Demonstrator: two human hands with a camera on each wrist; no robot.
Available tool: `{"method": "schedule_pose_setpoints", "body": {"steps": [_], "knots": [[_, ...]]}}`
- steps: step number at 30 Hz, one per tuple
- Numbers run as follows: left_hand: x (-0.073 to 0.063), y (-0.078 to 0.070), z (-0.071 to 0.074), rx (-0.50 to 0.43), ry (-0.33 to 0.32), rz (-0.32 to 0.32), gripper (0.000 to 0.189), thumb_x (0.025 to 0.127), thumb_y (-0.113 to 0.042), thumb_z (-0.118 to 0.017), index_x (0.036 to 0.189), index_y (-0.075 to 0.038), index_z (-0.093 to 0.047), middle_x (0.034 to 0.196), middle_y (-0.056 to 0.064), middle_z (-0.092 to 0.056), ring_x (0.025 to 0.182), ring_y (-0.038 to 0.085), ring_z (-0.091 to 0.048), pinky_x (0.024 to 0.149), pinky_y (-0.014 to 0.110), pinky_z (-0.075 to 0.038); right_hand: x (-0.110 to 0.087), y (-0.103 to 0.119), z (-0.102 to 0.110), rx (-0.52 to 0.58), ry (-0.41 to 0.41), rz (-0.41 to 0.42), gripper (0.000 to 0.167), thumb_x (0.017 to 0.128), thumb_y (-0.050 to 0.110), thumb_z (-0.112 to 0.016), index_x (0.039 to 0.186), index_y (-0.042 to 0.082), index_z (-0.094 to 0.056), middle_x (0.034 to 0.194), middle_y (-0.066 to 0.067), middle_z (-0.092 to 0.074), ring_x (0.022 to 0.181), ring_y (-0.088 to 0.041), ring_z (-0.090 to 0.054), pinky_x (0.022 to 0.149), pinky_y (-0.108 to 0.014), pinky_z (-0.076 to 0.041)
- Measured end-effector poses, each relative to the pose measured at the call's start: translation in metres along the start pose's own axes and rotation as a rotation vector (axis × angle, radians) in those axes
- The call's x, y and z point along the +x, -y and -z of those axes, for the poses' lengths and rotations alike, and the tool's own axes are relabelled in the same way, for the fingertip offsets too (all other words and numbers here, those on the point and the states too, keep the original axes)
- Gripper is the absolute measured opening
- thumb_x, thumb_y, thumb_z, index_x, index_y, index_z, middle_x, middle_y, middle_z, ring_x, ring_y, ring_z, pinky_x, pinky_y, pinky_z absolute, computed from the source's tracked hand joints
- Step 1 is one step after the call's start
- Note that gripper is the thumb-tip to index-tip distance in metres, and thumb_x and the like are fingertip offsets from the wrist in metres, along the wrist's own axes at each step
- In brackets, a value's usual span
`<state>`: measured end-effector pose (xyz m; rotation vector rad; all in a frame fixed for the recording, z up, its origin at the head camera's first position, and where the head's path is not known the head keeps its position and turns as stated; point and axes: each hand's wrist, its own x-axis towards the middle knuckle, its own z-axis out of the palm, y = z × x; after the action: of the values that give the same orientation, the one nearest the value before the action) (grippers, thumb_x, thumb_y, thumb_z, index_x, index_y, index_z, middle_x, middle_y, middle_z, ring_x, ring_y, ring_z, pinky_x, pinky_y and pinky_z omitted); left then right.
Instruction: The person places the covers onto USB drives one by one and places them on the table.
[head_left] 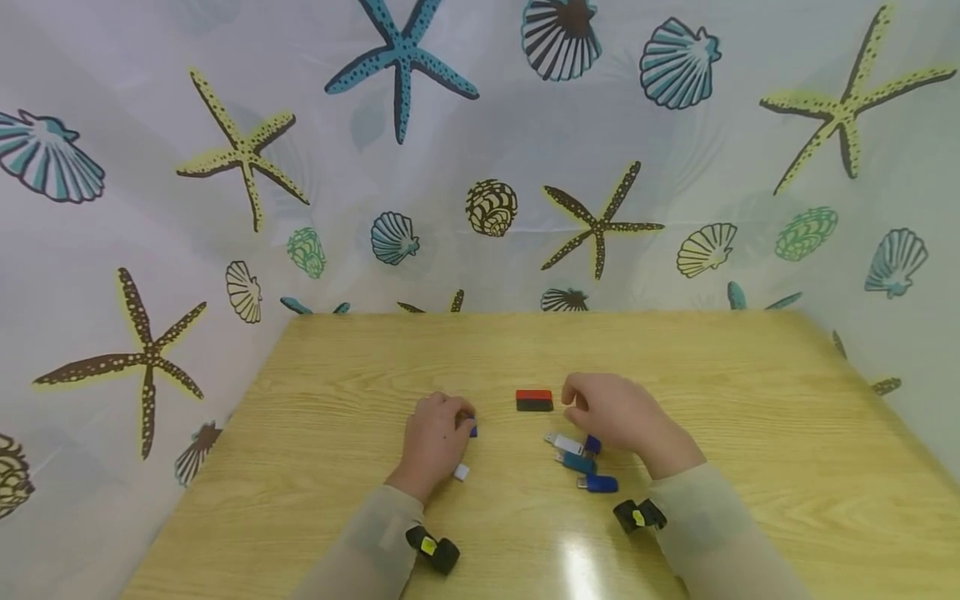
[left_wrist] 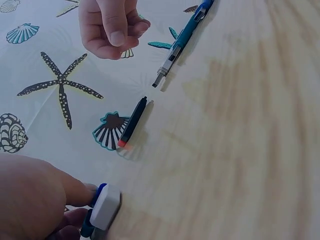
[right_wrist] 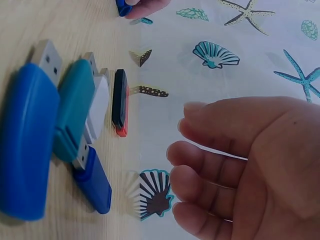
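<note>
My left hand (head_left: 435, 442) is at the middle left of the table, its fingertips pinching a small blue cap (head_left: 472, 427). In the left wrist view, a white cap (left_wrist: 106, 207) stands close beside that hand, with part of a teal cap (left_wrist: 87, 225) showing by the lower fingers. My right hand (head_left: 615, 412) hovers over the table with loosely curved fingers and holds nothing. Below it lie several USB sticks: a white one (head_left: 567, 444), a teal one (head_left: 577, 462), a larger blue one (head_left: 600, 483) and a small dark blue one (right_wrist: 94, 181).
A slim red-and-black bar (head_left: 534, 401) lies between the hands, farther back on the wooden table (head_left: 360, 358). Behind the table and along its sides hangs a white cloth (head_left: 450, 158) printed with shells and starfish. Black camera straps (head_left: 433, 550) sit at both wrists.
</note>
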<state>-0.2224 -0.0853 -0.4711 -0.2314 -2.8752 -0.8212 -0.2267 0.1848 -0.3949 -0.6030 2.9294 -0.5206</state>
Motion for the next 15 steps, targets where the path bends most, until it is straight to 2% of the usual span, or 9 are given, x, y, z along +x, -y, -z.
{"method": "schedule_pose_setpoints", "body": {"steps": [4,9,12,15], "knots": [[0.0015,0.0004,0.0003,0.030,-0.016,-0.044,0.005,0.096,-0.021,-0.071,0.099,-0.021,-0.075,0.098,-0.004,-0.065,0.096,0.021,-0.057,0.083,0.045,-0.045,0.0001,-0.0020,0.0019,0.005,0.011,-0.006,0.013,0.096,0.022,-0.068,0.106,0.013,-0.067,0.082,0.005,-0.057,0.070,-0.015,-0.051,0.065,-0.035,-0.046],[0.0019,-0.0010,0.0027,0.077,-0.014,-0.073,0.008,0.099,-0.021,-0.067,0.099,-0.020,-0.074,0.099,-0.004,-0.068,0.100,0.022,-0.059,0.080,0.043,-0.045,-0.0017,-0.0047,0.0032,0.017,0.013,0.006,0.013,0.096,0.025,-0.068,0.104,0.014,-0.067,0.082,0.004,-0.057,0.070,-0.015,-0.051,0.064,-0.035,-0.045],[0.0025,-0.0017,0.0026,0.065,-0.026,-0.070,0.011,0.102,-0.021,-0.063,0.101,-0.018,-0.073,0.096,-0.004,-0.067,0.095,0.020,-0.058,0.079,0.040,-0.044,-0.0030,-0.0061,0.0036,0.021,0.016,0.009,0.014,0.097,0.027,-0.068,0.104,0.015,-0.067,0.082,0.004,-0.056,0.070,-0.015,-0.051,0.064,-0.035,-0.044],[0.0029,-0.0020,0.0025,0.007,-0.038,-0.054,0.013,0.105,-0.021,-0.058,0.106,-0.016,-0.070,0.094,-0.005,-0.066,0.088,0.016,-0.056,0.077,0.037,-0.045,-0.0046,-0.0067,0.0046,0.030,0.022,0.011,0.014,0.097,0.028,-0.068,0.104,0.015,-0.067,0.081,0.003,-0.056,0.070,-0.015,-0.050,0.063,-0.035,-0.044]]}}
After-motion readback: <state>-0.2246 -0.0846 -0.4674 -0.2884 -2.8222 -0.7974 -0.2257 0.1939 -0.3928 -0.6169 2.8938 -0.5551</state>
